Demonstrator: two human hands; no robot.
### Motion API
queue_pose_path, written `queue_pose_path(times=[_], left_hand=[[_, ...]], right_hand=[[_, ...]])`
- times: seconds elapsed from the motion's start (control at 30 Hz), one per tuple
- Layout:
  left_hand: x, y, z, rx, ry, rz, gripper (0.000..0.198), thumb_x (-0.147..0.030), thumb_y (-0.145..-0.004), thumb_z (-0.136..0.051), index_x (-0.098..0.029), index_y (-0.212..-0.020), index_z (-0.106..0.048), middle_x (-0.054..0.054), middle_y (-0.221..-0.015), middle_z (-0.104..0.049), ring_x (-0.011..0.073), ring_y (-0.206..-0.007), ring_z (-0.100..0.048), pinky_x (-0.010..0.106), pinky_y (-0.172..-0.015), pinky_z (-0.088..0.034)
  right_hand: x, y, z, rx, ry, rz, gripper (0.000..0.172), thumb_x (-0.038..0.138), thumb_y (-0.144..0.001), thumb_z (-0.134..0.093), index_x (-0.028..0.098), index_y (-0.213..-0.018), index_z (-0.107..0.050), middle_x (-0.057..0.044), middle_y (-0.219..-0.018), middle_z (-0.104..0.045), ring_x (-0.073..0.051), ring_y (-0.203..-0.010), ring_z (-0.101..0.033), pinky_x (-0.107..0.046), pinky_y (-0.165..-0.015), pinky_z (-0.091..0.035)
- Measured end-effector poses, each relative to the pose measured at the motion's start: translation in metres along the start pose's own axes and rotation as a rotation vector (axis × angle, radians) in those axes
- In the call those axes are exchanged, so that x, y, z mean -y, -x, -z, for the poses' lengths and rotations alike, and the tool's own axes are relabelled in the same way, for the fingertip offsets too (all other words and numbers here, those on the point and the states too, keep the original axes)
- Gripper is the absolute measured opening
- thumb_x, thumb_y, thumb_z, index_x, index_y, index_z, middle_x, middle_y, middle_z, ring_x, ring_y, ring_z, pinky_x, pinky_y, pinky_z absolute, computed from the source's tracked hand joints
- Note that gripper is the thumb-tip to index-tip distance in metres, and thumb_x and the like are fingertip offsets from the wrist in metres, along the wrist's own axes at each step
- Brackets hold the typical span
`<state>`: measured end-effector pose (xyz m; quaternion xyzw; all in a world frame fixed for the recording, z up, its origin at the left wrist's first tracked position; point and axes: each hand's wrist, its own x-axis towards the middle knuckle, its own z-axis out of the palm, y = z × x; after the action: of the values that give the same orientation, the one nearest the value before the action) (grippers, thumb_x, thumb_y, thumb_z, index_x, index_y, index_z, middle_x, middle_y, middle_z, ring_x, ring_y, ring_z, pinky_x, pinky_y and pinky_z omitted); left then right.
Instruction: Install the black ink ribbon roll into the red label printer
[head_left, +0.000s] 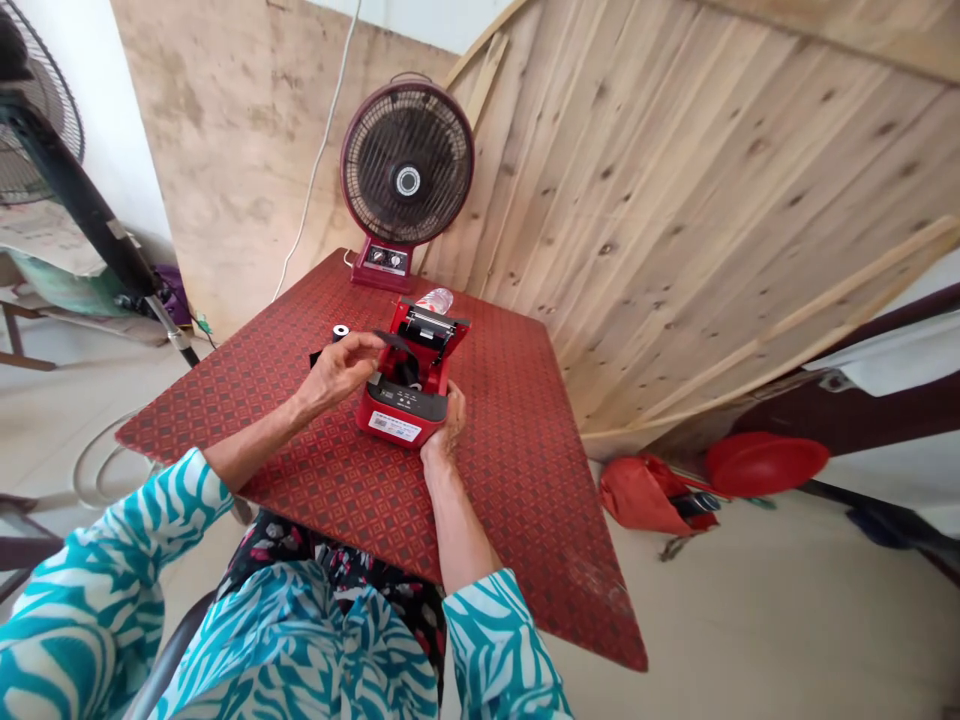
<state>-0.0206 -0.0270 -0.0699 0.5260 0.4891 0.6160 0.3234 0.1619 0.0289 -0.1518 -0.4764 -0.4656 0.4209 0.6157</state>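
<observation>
A small red and black receipt printer (409,405) sits on the patterned red table, its lid (429,326) raised and a white label (395,427) on its front. My right hand (448,425) grips the printer's right side, the fingers partly hidden behind it. At the opening, my left hand (347,367) pinches a black strip (400,343) that curves down into the printer's inside. Just beyond that hand stands a small roll (341,331) with a white end and dark core. A black piece (315,358) shows beside it, partly hidden by the hand.
A maroon table fan (407,180) stands at the table's (525,500) far corner, near a clear plastic bottle (436,300) behind the printer. Wooden boards (637,200) rise beyond the table. On the floor to the right lie a red bag (645,495) and red basin (766,463).
</observation>
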Motion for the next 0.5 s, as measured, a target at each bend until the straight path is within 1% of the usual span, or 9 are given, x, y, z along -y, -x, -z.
queue_pose_path(times=[0.03, 0.07, 0.13, 0.2, 0.27, 0.33, 0.4, 0.47, 0.5], left_hand=[[-0.008, -0.004, 0.001, 0.055, -0.100, -0.063, 0.029, -0.033, -0.079, -0.069, -0.019, -0.103, -0.074, 0.008, -0.110, -0.076, 0.0224, -0.100, -0.071, 0.035, -0.093, -0.054], [-0.017, -0.008, 0.000, 0.144, -0.210, -0.114, 0.025, -0.033, -0.083, -0.066, -0.019, -0.101, -0.075, 0.006, -0.106, -0.077, 0.0209, -0.097, -0.071, 0.033, -0.091, -0.054], [-0.030, -0.020, -0.003, 0.359, -0.449, -0.180, 0.020, -0.028, -0.086, -0.063, -0.021, -0.098, -0.078, 0.003, -0.099, -0.078, 0.0188, -0.092, -0.072, 0.030, -0.089, -0.054], [-0.037, -0.034, -0.008, 0.548, -0.644, -0.221, 0.023, -0.018, -0.087, -0.060, -0.023, -0.098, -0.079, 0.002, -0.098, -0.079, 0.0181, -0.091, -0.073, 0.029, -0.090, -0.054], [-0.037, -0.048, -0.015, 0.695, -0.756, -0.277, 0.031, -0.009, -0.085, -0.057, -0.022, -0.102, -0.080, 0.003, -0.106, -0.080, 0.0182, -0.097, -0.074, 0.028, -0.092, -0.054], [-0.033, -0.062, -0.022, 0.807, -0.832, -0.361, 0.039, -0.002, -0.082, -0.057, -0.021, -0.108, -0.079, 0.005, -0.117, -0.079, 0.0190, -0.109, -0.073, 0.027, -0.098, -0.052], [-0.029, -0.076, -0.026, 0.914, -0.925, -0.442, 0.044, 0.002, -0.078, -0.059, -0.021, -0.109, -0.079, 0.006, -0.122, -0.077, 0.0199, -0.115, -0.071, 0.027, -0.100, -0.051], [-0.027, -0.087, -0.029, 1.006, -1.048, -0.499, 0.043, 0.002, -0.075, -0.062, -0.022, -0.105, -0.079, 0.005, -0.114, -0.080, 0.0192, -0.109, -0.073, 0.025, -0.094, -0.052], [-0.027, -0.091, -0.030, 1.014, -1.107, -0.518, 0.040, 0.002, -0.074, -0.065, -0.023, -0.102, -0.080, 0.003, -0.107, -0.081, 0.0180, -0.101, -0.074, 0.022, -0.088, -0.053]], right_hand=[[-0.001, 0.000, -0.001, -0.014, -0.025, -0.013, 0.046, 0.053, -0.091, -0.046, 0.021, -0.113, -0.070, -0.007, -0.120, -0.070, -0.021, -0.112, -0.062, -0.039, -0.101, -0.048], [-0.002, 0.000, -0.001, -0.011, -0.050, -0.018, 0.046, 0.054, -0.090, -0.046, 0.021, -0.113, -0.069, -0.007, -0.119, -0.070, -0.021, -0.111, -0.062, -0.039, -0.102, -0.048], [-0.005, -0.001, -0.002, 0.007, -0.103, -0.023, 0.047, 0.056, -0.089, -0.047, 0.022, -0.114, -0.068, -0.006, -0.117, -0.070, -0.021, -0.110, -0.062, -0.039, -0.101, -0.048], [-0.010, -0.002, -0.003, 0.029, -0.143, -0.030, 0.048, 0.058, -0.089, -0.047, 0.023, -0.116, -0.067, -0.005, -0.115, -0.070, -0.021, -0.110, -0.062, -0.039, -0.099, -0.049], [-0.015, -0.004, -0.005, 0.043, -0.172, -0.030, 0.047, 0.057, -0.089, -0.048, 0.023, -0.117, -0.066, -0.004, -0.115, -0.070, -0.020, -0.111, -0.062, -0.038, -0.097, -0.050], [-0.018, -0.006, -0.007, 0.046, -0.192, -0.030, 0.045, 0.054, -0.089, -0.049, 0.024, -0.116, -0.067, -0.004, -0.115, -0.070, -0.020, -0.113, -0.061, -0.038, -0.097, -0.050], [-0.021, -0.007, -0.009, 0.036, -0.203, -0.037, 0.041, 0.052, -0.089, -0.051, 0.024, -0.114, -0.068, -0.004, -0.115, -0.070, -0.020, -0.114, -0.061, -0.038, -0.098, -0.050], [-0.022, -0.009, -0.011, 0.040, -0.213, -0.034, 0.039, 0.049, -0.088, -0.052, 0.024, -0.113, -0.069, -0.003, -0.114, -0.070, -0.020, -0.113, -0.061, -0.038, -0.098, -0.050], [-0.023, -0.010, -0.011, 0.056, -0.220, -0.024, 0.038, 0.048, -0.088, -0.051, 0.025, -0.113, -0.069, -0.003, -0.114, -0.070, -0.020, -0.113, -0.061, -0.038, -0.098, -0.050]])
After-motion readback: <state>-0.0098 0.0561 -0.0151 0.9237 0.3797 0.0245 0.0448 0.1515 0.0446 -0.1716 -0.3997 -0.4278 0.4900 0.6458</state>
